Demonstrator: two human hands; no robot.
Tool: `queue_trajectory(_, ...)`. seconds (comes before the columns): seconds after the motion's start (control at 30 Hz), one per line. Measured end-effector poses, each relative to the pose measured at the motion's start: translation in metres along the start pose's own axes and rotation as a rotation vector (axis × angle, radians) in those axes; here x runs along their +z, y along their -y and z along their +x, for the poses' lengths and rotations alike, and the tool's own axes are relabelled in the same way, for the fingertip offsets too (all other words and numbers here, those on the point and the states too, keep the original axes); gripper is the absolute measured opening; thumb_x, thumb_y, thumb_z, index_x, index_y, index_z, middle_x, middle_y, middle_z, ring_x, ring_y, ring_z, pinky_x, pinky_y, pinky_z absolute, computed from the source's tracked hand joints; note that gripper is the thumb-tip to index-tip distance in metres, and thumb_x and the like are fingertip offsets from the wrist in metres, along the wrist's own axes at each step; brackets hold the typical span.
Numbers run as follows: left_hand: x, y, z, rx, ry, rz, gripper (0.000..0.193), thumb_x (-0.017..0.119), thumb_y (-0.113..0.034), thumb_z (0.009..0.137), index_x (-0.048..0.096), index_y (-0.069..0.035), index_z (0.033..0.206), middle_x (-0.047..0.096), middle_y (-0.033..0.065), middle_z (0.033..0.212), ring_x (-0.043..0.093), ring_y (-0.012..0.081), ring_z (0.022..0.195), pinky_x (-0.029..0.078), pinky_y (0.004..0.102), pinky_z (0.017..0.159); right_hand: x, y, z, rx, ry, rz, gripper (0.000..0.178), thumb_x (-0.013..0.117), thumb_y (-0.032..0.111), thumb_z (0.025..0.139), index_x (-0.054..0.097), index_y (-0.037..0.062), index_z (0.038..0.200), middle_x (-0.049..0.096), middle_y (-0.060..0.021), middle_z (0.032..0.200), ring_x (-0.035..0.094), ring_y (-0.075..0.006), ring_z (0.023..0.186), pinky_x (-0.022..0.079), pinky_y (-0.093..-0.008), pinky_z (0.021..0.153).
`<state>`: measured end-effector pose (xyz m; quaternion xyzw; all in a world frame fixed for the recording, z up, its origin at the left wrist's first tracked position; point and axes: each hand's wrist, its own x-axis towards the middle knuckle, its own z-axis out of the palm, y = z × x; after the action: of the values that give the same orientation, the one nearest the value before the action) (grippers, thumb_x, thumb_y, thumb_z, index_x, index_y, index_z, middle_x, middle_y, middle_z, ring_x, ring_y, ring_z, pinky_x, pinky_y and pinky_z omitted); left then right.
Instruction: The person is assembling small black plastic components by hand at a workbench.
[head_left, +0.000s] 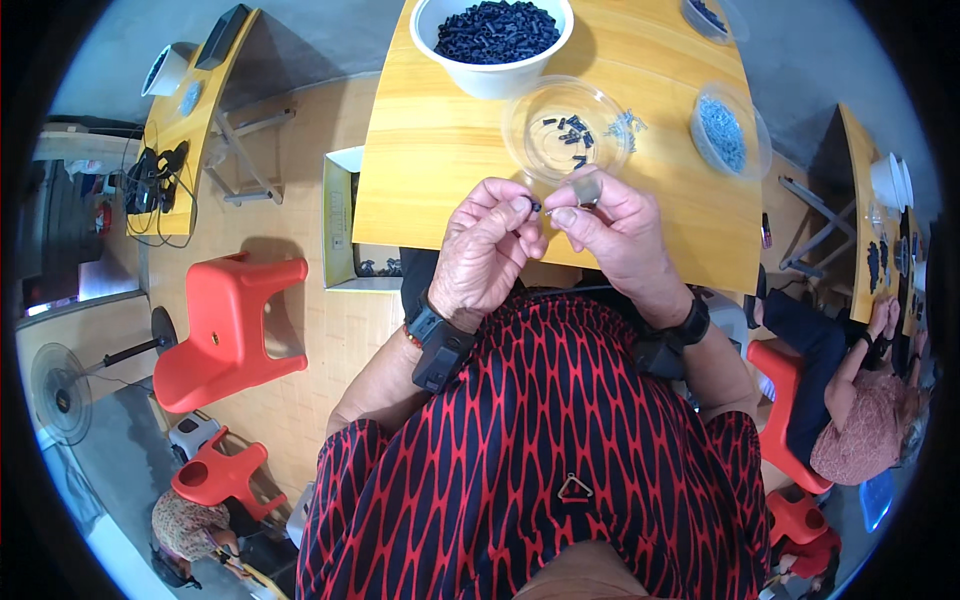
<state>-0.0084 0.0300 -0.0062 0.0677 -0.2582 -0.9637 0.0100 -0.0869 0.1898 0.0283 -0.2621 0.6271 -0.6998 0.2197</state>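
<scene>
A small black piece (535,205) is held above the near edge of the wooden table (440,190), pinched between the thumb and forefinger of the left hand (487,243), its fingertips closed with the other fingers curled beneath. The right hand (625,238) is held just beside it, thumb and forefinger drawn together; a tiny pale piece (549,211) seems to be gripped at their tips, but its kind cannot be told. A grey-tan covering (587,191) is worn on a finger of that hand. Just beyond the hands a clear shallow round tray (522,150) is set, in which black pieces (574,133) are scattered. Small clear bluish pieces (625,128) are strewn at its right side. Farther off, to the left, a white bowl (480,80) is heaped with dark pieces (498,32); to the right, a clear tub (702,150) is filled with light blue pieces (722,133). On the floor to the left of the table, a red plastic chair (215,315) is seen tipped on its side.
</scene>
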Motion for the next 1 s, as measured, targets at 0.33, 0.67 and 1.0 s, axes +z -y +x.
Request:
queue_trajectory(0.33, 0.003, 0.005, -0.001, -0.037, -0.035, 0.01, 0.006, 0.056, -0.001, 0.092, 0.058, -0.002, 0.097, 0.065, 0.011, 0.086, 0.065, 0.0187, 0.073, 0.057, 0.0334, 0.066, -0.001, -0.011, 0.002, 0.003, -0.051, 0.07, 0.008, 0.063, -0.001, 0.089, 0.065, -0.0026, 0.097, 0.065, -0.0053, 0.091, 0.064, -0.0102, 0.08, 0.052, -0.0232, 0.069)
queue_trajectory(0.67, 0.012, 0.004, -0.002, 0.076, 0.043, 0.255, 0.008, 0.058, 0.004, 0.091, 0.056, -0.003, 0.092, 0.067, 0.0125, 0.089, 0.069, 0.0197, 0.08, 0.061, 0.033, 0.07, -0.016, 0.008, 0.008, 0.068, 0.102, -0.087, 0.007, 0.065, -0.001, 0.087, 0.066, -0.0051, 0.093, 0.064, -0.0057, 0.086, 0.063, -0.0095, 0.073, 0.051, -0.0228, 0.066)
queue_trajectory(1.0, 0.006, 0.003, -0.005, 0.054, 0.047, 0.222, 0.009, 0.057, 0.007, 0.09, 0.055, -0.002, 0.091, 0.067, 0.015, 0.088, 0.07, 0.0222, 0.082, 0.061, 0.0347, 0.072, -0.004, 0.004, -0.01, 0.046, 0.007, -0.025, 0.009, 0.063, -0.002, 0.087, 0.065, -0.0054, 0.096, 0.062, -0.006, 0.088, 0.062, -0.0091, 0.075, 0.051, -0.0225, 0.066)
